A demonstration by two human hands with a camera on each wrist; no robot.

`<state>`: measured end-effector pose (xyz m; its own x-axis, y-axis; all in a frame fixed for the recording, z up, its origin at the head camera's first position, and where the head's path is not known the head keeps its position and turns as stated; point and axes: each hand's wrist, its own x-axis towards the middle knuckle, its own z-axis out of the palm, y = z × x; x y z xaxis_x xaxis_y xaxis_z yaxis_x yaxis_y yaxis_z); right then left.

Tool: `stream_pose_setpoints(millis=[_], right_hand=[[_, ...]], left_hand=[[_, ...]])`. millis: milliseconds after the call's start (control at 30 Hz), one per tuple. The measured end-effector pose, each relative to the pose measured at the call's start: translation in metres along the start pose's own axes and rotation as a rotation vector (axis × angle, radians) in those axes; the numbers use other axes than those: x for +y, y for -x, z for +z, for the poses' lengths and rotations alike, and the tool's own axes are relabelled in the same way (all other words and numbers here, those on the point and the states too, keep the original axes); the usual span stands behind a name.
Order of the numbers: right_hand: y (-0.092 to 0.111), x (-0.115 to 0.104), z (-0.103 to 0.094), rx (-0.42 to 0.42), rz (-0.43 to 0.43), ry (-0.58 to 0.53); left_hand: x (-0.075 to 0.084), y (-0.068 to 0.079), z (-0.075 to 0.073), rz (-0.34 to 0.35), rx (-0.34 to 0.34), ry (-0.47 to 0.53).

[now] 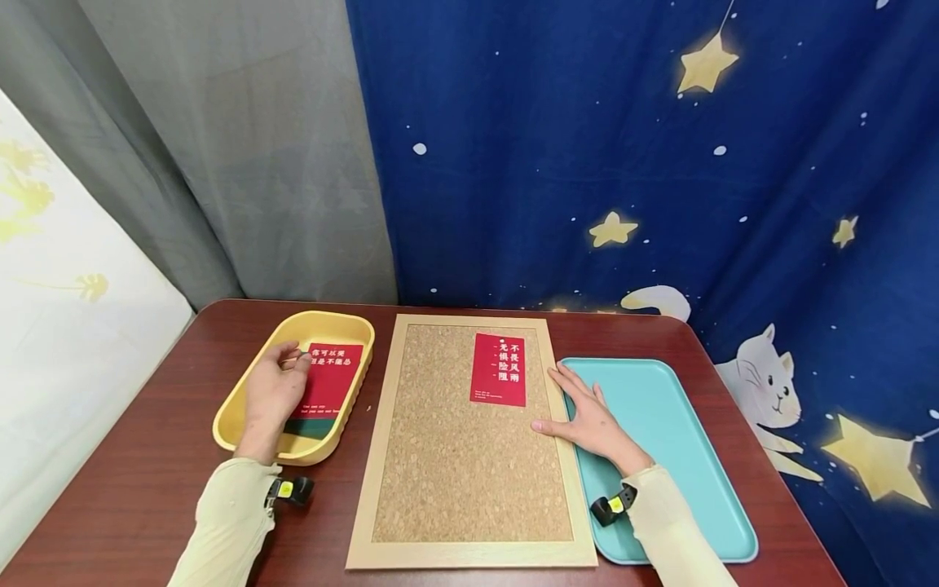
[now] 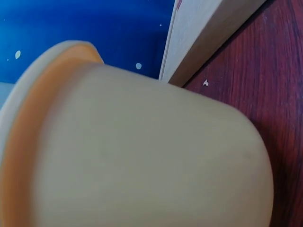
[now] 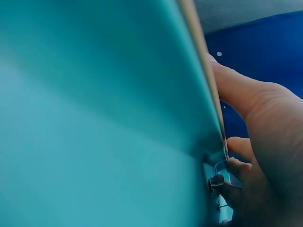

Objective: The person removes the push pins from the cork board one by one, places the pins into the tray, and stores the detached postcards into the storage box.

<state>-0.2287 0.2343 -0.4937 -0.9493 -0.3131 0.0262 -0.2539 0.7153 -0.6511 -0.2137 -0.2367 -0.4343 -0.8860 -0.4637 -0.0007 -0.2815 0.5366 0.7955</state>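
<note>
My left hand (image 1: 276,381) reaches into the yellow basket (image 1: 229,408), fingers curled and fingertips pinching at the upper left edge of a red card (image 1: 333,379) with white writing. Under that card shows the dark green end of another one. A second red card (image 1: 499,371) is fixed by a small pale pushpin (image 1: 502,341) to the upper right of the cork board (image 1: 469,481). My right hand (image 1: 590,420) rests on the board's right wooden edge, fingers spread, thumb on the frame. In the left wrist view the basket's side (image 2: 151,142) hides the hand.
A turquoise tray (image 1: 667,440) lies against the board's right side, under my right forearm. Small shiny metal bits (image 3: 217,180) show by the right fingertips in the right wrist view. The brown table (image 1: 132,481) backs onto a blue starry curtain (image 1: 513,163).
</note>
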Motion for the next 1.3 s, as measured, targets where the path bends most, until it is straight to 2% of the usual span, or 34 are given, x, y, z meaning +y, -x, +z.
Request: stream_pose_setpoints(millis=[300,600,700,1033,1300], right_hand=[[0.000,-0.002,-0.003,0.003,0.017,0.027],[-0.003,-0.005,-0.005,-0.002,0.024,0.086],[-0.001,-0.006,-0.004,0.003,0.024,0.097],[-0.001,-0.010,-0.002,0.015,0.055,0.104],[-0.007,-0.012,-0.010,0.058,0.079,0.099]], left_hand=[[0.009,0.009,0.011,0.171,0.095,0.059],[0.029,0.020,0.022,0.320,0.158,0.077],[0.032,0.025,0.026,0.362,0.147,0.086],[0.042,0.045,0.040,0.411,0.087,0.031],[0.056,0.055,0.061,0.504,-0.012,-0.026]])
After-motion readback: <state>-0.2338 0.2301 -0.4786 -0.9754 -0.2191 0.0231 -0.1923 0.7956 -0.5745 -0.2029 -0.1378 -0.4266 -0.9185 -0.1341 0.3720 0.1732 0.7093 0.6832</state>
